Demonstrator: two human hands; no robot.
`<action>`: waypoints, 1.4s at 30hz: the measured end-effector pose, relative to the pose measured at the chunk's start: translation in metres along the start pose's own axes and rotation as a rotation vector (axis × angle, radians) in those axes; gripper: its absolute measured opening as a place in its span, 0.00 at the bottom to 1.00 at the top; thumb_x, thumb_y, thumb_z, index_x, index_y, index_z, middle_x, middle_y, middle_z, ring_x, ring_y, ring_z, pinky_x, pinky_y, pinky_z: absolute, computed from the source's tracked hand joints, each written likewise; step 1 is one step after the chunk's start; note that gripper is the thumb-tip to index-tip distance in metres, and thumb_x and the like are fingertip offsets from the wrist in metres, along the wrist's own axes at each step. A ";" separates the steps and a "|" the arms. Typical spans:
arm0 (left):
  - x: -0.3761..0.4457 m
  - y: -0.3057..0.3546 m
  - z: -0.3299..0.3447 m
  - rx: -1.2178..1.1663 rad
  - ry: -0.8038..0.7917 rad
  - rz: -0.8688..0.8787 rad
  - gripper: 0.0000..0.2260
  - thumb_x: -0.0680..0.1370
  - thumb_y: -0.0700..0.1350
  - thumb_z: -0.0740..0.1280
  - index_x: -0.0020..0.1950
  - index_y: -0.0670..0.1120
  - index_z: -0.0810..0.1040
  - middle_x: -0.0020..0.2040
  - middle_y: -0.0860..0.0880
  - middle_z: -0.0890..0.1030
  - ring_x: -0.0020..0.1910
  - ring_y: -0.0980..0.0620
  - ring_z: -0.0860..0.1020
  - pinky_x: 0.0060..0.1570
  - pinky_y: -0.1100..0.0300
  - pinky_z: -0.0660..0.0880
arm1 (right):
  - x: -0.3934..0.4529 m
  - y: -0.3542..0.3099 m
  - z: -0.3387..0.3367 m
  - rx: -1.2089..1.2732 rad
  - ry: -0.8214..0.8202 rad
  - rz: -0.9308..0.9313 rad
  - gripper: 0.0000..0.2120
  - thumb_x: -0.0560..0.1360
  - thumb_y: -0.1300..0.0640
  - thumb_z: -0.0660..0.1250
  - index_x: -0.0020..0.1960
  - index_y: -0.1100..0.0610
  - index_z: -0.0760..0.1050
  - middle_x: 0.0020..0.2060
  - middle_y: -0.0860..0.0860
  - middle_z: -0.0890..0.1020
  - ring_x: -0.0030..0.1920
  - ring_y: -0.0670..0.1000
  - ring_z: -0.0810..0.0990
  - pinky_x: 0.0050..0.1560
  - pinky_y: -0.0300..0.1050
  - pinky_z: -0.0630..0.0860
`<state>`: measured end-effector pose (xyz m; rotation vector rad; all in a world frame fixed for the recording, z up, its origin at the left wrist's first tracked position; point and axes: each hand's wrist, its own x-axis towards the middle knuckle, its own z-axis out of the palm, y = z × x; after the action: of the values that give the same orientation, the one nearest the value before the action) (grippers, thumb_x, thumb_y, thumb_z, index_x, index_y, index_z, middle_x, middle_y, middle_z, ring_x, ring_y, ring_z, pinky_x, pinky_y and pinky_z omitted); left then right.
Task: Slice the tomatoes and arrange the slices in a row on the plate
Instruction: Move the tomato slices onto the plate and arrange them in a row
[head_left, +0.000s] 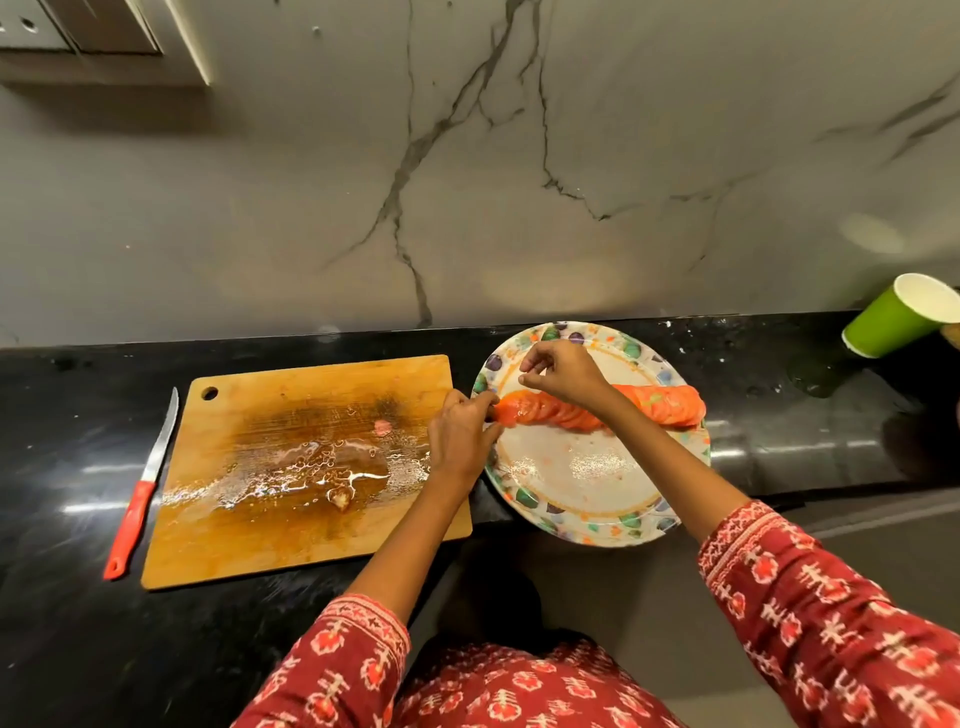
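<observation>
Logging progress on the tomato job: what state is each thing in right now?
Tomato slices: overlapping row across plate.
Plate: overhangs counter edge.
Cutting board: wet, scraps only.
Knife: lying on counter.
Left hand: pinching the end slice.
Right hand: curled above row.
Green cup: upright.

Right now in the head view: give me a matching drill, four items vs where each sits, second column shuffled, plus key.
Column 1
1. knife
2. green cup
3. tomato slices
4. small tomato scraps

Column 2
A. in an overlapping row across the plate
B. on the wet cutting board
C. flat on the counter, left of the board
D. far right of the counter, near the wall

Pairs: 1-C, 2-D, 3-A, 4-B
</observation>
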<state>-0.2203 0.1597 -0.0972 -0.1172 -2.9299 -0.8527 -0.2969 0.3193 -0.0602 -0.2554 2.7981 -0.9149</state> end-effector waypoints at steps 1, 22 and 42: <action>-0.001 0.000 -0.001 -0.007 0.006 -0.007 0.17 0.71 0.48 0.71 0.59 0.49 0.77 0.47 0.49 0.81 0.51 0.49 0.73 0.39 0.58 0.67 | 0.000 0.000 0.003 0.000 -0.007 -0.006 0.06 0.70 0.58 0.72 0.46 0.58 0.80 0.43 0.52 0.83 0.42 0.45 0.77 0.46 0.47 0.76; 0.004 0.004 -0.001 -0.122 0.104 -0.117 0.17 0.74 0.48 0.69 0.62 0.50 0.75 0.48 0.45 0.78 0.48 0.49 0.75 0.38 0.58 0.70 | -0.001 -0.001 0.009 -0.081 -0.167 -0.105 0.15 0.72 0.62 0.67 0.59 0.57 0.73 0.53 0.53 0.81 0.55 0.52 0.78 0.56 0.49 0.76; -0.072 -0.162 -0.109 -0.127 0.226 -0.464 0.12 0.75 0.36 0.66 0.56 0.47 0.78 0.50 0.50 0.82 0.49 0.51 0.79 0.47 0.54 0.76 | 0.000 -0.134 0.115 -0.304 -0.313 -0.399 0.13 0.76 0.63 0.63 0.60 0.56 0.75 0.57 0.54 0.76 0.58 0.53 0.73 0.53 0.44 0.71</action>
<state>-0.1580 -0.0384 -0.0992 0.6299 -2.7206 -1.0259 -0.2561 0.1479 -0.0715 -0.9403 2.6180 -0.4535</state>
